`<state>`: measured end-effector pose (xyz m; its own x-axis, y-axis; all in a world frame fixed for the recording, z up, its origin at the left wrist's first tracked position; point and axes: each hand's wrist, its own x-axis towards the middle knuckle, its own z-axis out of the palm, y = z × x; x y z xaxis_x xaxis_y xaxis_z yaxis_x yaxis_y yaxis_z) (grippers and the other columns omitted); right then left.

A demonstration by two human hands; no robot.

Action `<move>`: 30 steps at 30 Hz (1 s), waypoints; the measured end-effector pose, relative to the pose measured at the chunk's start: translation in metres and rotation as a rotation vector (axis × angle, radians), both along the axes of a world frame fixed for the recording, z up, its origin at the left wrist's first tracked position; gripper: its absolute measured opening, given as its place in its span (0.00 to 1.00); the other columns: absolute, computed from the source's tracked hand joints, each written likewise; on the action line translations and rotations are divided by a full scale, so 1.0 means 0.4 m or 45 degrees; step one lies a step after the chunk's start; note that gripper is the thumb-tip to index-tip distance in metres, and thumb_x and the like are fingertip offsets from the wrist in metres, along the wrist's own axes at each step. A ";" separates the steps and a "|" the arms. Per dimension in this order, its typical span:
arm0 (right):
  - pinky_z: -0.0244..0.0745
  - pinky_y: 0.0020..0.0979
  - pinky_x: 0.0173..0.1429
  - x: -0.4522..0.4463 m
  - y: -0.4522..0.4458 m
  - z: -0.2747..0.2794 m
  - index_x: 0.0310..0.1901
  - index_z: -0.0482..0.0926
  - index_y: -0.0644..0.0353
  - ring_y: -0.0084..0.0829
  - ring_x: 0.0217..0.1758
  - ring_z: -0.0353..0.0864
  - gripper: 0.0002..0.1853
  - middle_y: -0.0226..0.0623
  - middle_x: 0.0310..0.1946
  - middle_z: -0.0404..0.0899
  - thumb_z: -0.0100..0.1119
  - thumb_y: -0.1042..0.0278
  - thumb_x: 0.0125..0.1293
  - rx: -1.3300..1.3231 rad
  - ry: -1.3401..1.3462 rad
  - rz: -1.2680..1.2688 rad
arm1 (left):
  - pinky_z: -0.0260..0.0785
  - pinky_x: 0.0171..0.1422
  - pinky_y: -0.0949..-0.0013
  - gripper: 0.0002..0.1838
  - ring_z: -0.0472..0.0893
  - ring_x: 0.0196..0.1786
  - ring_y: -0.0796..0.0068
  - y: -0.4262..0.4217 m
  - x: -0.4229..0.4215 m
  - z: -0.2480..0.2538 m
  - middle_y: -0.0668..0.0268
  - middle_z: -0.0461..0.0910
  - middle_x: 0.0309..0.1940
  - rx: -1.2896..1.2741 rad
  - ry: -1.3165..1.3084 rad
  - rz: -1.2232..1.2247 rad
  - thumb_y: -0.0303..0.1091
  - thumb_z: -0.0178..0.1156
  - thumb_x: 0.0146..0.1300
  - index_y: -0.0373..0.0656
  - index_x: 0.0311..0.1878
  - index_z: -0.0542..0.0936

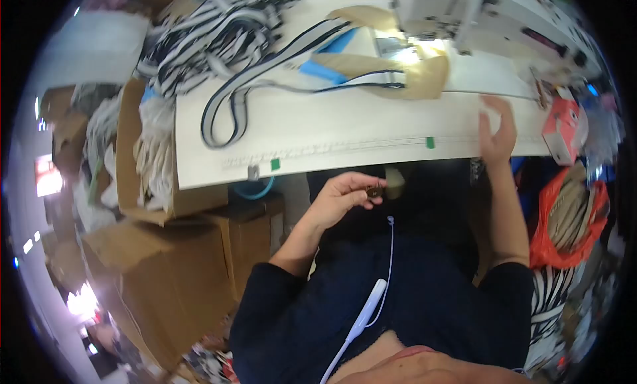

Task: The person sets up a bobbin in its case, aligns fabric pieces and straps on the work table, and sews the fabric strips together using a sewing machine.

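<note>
Looped strap: lay on the bench at ten o'clock from the left hand;
Dark piece: was pinched in that hand, just off the bench's near edge; so small a thing called for a light, steady grip;
Sewing machine: stood at one o'clock;
Right hand: was blurred, spread, at two o'clock; seemingly held nothing;

Over on the left an open brown cardboard carton filled with pale crumpled material, a big brown cardboard box right below, across to the right a bright red plastic bag bulging with beige material, black-and-white striped fabric beneath, a pink-and-white box near the bag
</note>
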<state>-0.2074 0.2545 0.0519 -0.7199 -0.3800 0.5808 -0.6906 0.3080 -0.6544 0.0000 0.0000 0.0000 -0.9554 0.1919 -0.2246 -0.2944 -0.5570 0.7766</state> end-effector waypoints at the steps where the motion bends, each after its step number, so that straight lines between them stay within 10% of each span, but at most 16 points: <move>1: 0.74 0.33 0.53 -0.013 -0.004 0.000 0.47 0.78 0.61 0.35 0.44 0.81 0.12 0.44 0.41 0.80 0.57 0.76 0.61 -0.001 -0.013 0.060 | 0.76 0.52 0.71 0.18 0.82 0.49 0.69 0.021 -0.008 0.041 0.53 0.76 0.58 -0.070 0.100 0.119 0.23 0.56 0.67 0.37 0.60 0.72; 5: 0.75 0.23 0.40 0.184 -0.210 0.015 0.55 0.75 0.62 0.23 0.38 0.81 0.18 0.39 0.43 0.80 0.61 0.74 0.63 0.050 -1.188 0.819 | 0.74 0.51 0.71 0.25 0.80 0.46 0.71 -0.039 0.007 0.127 0.57 0.78 0.53 -0.930 0.440 0.565 0.14 0.61 0.57 0.38 0.60 0.73; 12: 0.81 0.25 0.40 0.253 -0.338 -0.024 0.60 0.70 0.63 0.27 0.43 0.82 0.19 0.41 0.47 0.79 0.54 0.76 0.68 -0.220 -1.688 1.151 | 0.72 0.46 0.67 0.28 0.78 0.38 0.66 -0.064 0.046 0.154 0.58 0.78 0.46 -1.699 0.695 0.673 0.19 0.65 0.51 0.43 0.58 0.76; 15: 0.81 0.26 0.40 0.240 -0.353 -0.028 0.59 0.71 0.64 0.29 0.44 0.83 0.18 0.43 0.49 0.78 0.52 0.79 0.68 -0.222 -1.737 1.110 | 0.71 0.47 0.67 0.27 0.78 0.42 0.68 -0.102 0.105 0.134 0.58 0.76 0.49 -1.513 0.540 0.922 0.20 0.64 0.52 0.41 0.58 0.75; 20: 0.76 0.23 0.44 0.195 -0.350 0.011 0.59 0.71 0.64 0.25 0.43 0.81 0.19 0.43 0.50 0.78 0.54 0.81 0.66 -0.085 -1.189 0.980 | 0.71 0.51 0.63 0.23 0.77 0.50 0.63 -0.213 0.257 -0.041 0.58 0.75 0.50 0.506 0.160 1.008 0.43 0.52 0.67 0.38 0.59 0.71; 26: 0.74 0.23 0.51 0.127 -0.391 -0.036 0.59 0.71 0.65 0.22 0.45 0.79 0.20 0.42 0.50 0.79 0.55 0.83 0.65 0.134 -0.833 0.899 | 0.69 0.48 0.68 0.42 0.75 0.47 0.67 -0.348 0.273 -0.151 0.63 0.75 0.43 0.477 -0.128 1.393 0.70 0.47 0.64 0.38 0.63 0.67; 30: 0.68 0.27 0.60 0.139 -0.389 -0.048 0.59 0.70 0.68 0.27 0.55 0.75 0.20 0.42 0.51 0.77 0.54 0.83 0.65 0.124 -0.937 0.885 | 0.63 0.63 0.63 0.59 0.67 0.64 0.66 -0.410 0.185 -0.153 0.60 0.67 0.64 0.442 0.108 1.293 0.83 0.47 0.49 0.39 0.70 0.61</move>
<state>-0.1519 0.0990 0.0326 -0.4879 -0.8725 0.0266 -0.1726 0.0666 -0.9827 0.0738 -0.1639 -0.0612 -0.7138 -0.6593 -0.2362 0.4770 -0.7046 0.5253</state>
